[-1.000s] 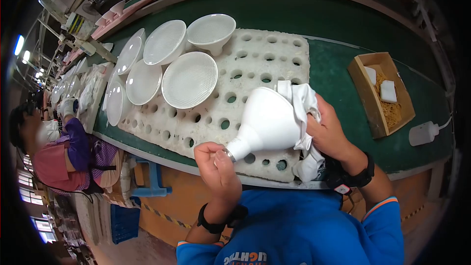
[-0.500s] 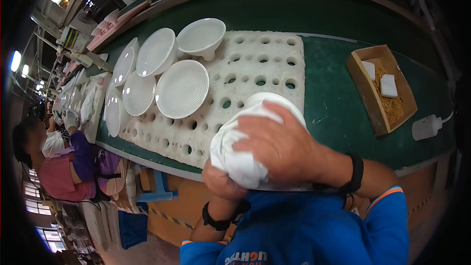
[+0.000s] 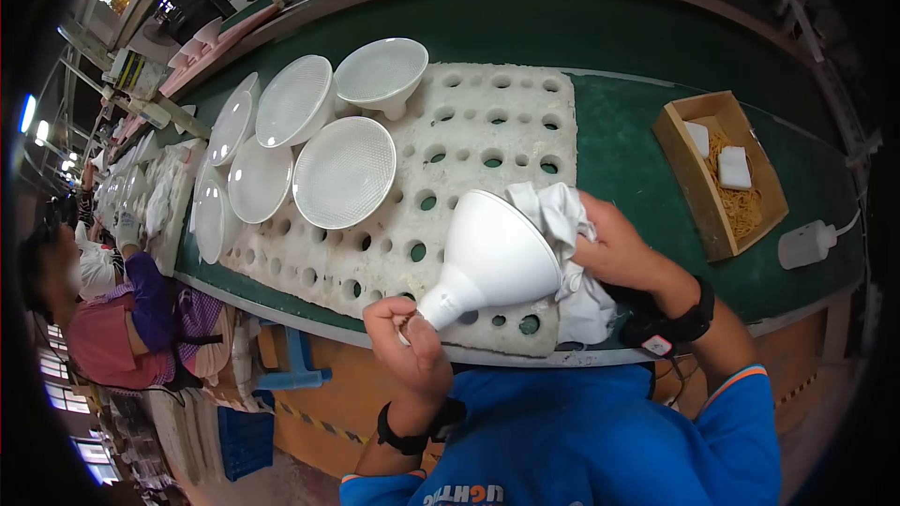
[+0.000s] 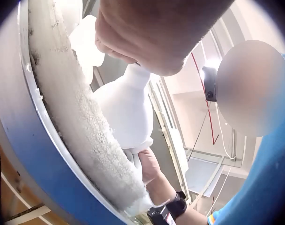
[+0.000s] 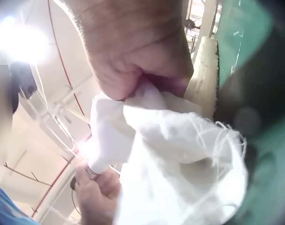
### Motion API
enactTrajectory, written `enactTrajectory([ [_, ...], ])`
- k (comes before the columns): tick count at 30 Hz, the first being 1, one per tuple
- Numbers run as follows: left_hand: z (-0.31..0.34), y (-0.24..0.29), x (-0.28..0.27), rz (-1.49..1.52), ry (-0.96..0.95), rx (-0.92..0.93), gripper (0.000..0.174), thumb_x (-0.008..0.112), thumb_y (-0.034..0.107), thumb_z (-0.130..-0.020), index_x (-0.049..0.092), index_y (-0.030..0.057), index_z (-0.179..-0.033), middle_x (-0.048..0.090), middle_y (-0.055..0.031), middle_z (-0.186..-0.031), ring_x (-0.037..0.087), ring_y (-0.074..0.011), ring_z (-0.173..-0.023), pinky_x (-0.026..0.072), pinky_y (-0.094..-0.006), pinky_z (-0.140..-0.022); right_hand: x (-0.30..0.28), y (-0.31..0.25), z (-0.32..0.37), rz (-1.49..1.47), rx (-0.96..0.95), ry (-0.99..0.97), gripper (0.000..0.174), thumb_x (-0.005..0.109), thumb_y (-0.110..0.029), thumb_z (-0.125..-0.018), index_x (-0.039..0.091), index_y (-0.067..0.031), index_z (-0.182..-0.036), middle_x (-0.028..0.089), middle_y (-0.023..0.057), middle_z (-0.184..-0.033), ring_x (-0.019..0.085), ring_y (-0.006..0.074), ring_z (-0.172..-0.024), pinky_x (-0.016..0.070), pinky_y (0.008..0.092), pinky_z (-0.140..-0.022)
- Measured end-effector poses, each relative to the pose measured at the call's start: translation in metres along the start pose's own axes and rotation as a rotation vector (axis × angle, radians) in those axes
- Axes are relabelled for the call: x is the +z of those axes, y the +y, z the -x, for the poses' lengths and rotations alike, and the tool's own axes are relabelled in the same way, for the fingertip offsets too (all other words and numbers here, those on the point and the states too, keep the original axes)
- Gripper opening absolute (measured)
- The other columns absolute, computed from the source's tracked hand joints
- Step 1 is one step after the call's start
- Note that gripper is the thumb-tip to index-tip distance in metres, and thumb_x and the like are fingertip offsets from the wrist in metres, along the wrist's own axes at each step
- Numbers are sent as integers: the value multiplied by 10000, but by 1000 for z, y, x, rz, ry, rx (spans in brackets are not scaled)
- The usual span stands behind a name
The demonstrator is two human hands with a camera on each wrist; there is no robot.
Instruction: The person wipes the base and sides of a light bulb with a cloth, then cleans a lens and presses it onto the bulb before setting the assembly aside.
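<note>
A white reflector lamp bulb lies tilted between the two hands, its wide face toward the right. The left hand grips the bulb's narrow screw base with curled fingers. At the wide end, the right hand holds a crumpled white cloth against the face, which the cloth partly hides. Loose threads edge the cloth in the right wrist view. Beneath the bulb runs a thick foam board full of round holes. Several similar bulbs stand in its left part, faces upward.
To the right on the green table sits a wooden box with rubber bands and white blocks. Next to it lies a white squeeze bottle. Another person in a purple sleeve works at the left.
Half a second ago the right hand spread the cloth over the bulb's near side. Now it has moved right, back to the wide face, uncovering the white body. The left hand stays at the base.
</note>
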State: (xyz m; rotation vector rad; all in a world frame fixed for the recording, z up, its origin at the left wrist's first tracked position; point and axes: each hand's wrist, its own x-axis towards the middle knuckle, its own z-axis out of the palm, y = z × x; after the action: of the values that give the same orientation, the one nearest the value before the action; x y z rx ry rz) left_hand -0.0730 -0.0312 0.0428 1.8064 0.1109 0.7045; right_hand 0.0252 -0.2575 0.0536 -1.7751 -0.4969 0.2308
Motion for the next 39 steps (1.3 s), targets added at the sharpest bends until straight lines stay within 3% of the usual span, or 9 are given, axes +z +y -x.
enactTrajectory([
  [4, 1, 1, 5, -2, 50, 39, 214, 476, 217, -853, 439, 11, -899, 459, -76, -808, 412, -125, -724, 371, -281, -666, -25, 2, 3, -5, -36, 220, 372, 507, -81, -861, 520, 3, -1223, 621, 84, -1081, 574, 134, -988, 453, 278, -861],
  [9, -5, -1, 0, -192, -239, 640, 210, 580, 208, -808, 467, 37, -852, 462, -76, -630, 405, -175, -523, 347, -289, -498, -36, -29, 8, -7, -101, 479, 416, 498, -4, -753, 510, -4, -1169, 614, 90, -1026, 582, 162, -954, 472, 308, -841],
  [13, -4, 15, 4, -254, -256, 541, 259, 688, 233, -694, 498, 109, -570, 462, -40, -553, 437, -233, -474, 349, -333, -445, 27, -64, 21, 655, -727, 16, 386, 685, -182, -654, 612, -121, -1028, 586, 77, -1069, 547, 295, -1072, 415, 462, -962],
  [14, -6, 17, 5, -272, -274, 531, 267, 692, 232, -695, 495, 110, -562, 465, -43, -555, 438, -234, -471, 348, -336, -443, 55, -59, 27, 784, -803, 167, 353, 675, -199, -659, 606, -133, -999, 591, 64, -1066, 544, 295, -1093, 396, 487, -979],
  [19, -7, -17, 2, -148, -151, 638, 225, 581, 177, -805, 449, 57, -942, 455, -67, -609, 418, -208, -489, 341, -316, -460, 17, -61, -34, 392, -278, 52, 254, 603, -240, -802, 556, -37, -947, 599, 157, -997, 599, 292, -870, 463, 411, -738],
  [22, -7, -27, 4, 28, -6, 369, 211, 557, 194, -819, 431, 45, -900, 442, -68, -639, 403, -160, -543, 342, -305, -493, 3, -30, -56, 63, 64, -58, 251, 571, -186, -822, 526, 26, -949, 603, 212, -938, 604, 327, -817, 457, 394, -711],
  [30, -40, -13, 8, 678, 143, -640, 181, 374, 216, -925, 418, 72, -824, 486, -51, -692, 426, -110, -547, 356, -240, -470, -10, -23, -22, 537, -209, 177, 406, 637, -60, -707, 558, -9, -1102, 585, 185, -1068, 565, 362, -962, 455, 397, -838],
  [34, -37, -14, 14, 769, 90, -763, 192, 373, 223, -920, 413, 80, -799, 482, -50, -681, 414, -108, -523, 332, -243, -434, -2, -62, 6, 858, -405, 66, 539, 664, -93, -695, 531, -43, -1215, 472, 170, -1286, 402, 385, -1207, 350, 445, -993],
  [39, -29, -1, 12, 709, -100, -698, 187, 361, 226, -922, 404, 89, -802, 460, -42, -675, 373, -101, -496, 294, -246, -410, 14, -85, 21, 298, -385, -79, 741, 738, -252, -713, 412, -59, -1350, 328, 208, -1402, 342, 383, -1247, 314, 469, -1029],
])
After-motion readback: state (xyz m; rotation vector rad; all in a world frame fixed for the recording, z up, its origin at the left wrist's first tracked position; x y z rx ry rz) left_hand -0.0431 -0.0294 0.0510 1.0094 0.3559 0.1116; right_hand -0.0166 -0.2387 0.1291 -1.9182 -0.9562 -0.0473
